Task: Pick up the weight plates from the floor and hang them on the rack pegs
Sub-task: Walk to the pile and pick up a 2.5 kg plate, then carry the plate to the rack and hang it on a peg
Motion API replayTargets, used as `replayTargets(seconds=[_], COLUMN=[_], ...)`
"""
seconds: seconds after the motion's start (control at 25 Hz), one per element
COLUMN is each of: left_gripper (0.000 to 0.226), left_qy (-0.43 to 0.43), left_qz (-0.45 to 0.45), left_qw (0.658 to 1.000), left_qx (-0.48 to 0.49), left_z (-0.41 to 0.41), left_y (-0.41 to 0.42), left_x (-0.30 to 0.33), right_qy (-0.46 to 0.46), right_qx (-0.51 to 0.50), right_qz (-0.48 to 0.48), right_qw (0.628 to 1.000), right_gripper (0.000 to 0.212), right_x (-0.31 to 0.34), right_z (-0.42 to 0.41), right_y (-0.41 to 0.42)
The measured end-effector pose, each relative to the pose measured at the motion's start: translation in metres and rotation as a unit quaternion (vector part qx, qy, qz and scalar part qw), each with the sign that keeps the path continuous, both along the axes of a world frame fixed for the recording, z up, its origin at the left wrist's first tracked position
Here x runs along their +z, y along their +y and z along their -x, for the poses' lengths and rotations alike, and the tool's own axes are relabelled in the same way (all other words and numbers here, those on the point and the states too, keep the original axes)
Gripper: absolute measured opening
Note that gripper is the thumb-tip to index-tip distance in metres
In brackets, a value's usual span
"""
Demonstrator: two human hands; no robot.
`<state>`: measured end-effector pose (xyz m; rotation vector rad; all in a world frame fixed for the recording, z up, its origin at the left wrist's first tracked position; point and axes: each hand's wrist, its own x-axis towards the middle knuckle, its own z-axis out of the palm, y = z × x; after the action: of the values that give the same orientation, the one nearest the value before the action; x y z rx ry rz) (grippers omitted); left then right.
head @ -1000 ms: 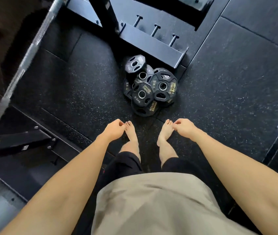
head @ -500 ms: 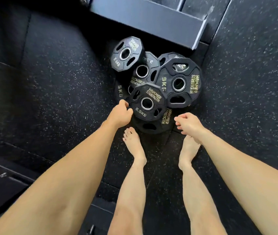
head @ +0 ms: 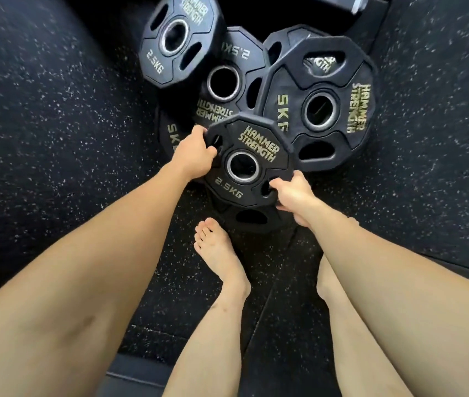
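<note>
Both hands (head: 194, 154) grip 2.5kg plate (head: 249, 164), prob. lifted.

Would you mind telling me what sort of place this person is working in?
Most likely a gym's weights area. Black Hammer Strength weight plates marked 2.5KG and 5KG lie piled on speckled rubber floor tiles; the left hand and right hand grip one 2.5KG plate.

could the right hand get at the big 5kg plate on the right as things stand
Probably not right now: the right hand is gripping the 2.5kg plate together with the left hand. The 5kg plate lies close by, its top uncovered.
</note>
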<state>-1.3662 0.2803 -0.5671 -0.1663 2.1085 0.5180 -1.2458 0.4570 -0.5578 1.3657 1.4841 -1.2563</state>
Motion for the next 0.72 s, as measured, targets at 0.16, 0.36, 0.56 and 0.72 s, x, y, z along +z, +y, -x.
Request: replayTargets(seconds=[0.16, 0.36, 0.56, 0.72], left_gripper=[0.019, 0.011, 0.008, 0.022], left_qy=[-0.029, -0.027, 0.045, 0.120], left_qz=[-0.080, -0.161, -0.241, -0.270], left_qw=[0.992, 0.954, 0.909, 0.864], left_qx=[0.094, 0.252, 0.336, 0.409], left_z=[-0.014, -0.019, -0.009, -0.004], left_y=[-0.004, 0.012, 0.016, 0.000], left_x=[0.027, 0.161, 0.343, 0.440], right_qy=[0.030, 0.107, 0.253, 0.377], right_qx=[-0.027, -0.066, -0.081, -0.089], right_qz=[-0.013, -0.026, -0.033, -0.013], right_qw=[0.999, 0.992, 0.964, 0.922], right_gripper=[0.048, 0.030, 0.031, 0.014], right_x=[0.031, 0.160, 0.340, 0.495], right_z=[0.001, 0.020, 0.037, 0.046], right_y=[0.007, 0.023, 0.029, 0.027])
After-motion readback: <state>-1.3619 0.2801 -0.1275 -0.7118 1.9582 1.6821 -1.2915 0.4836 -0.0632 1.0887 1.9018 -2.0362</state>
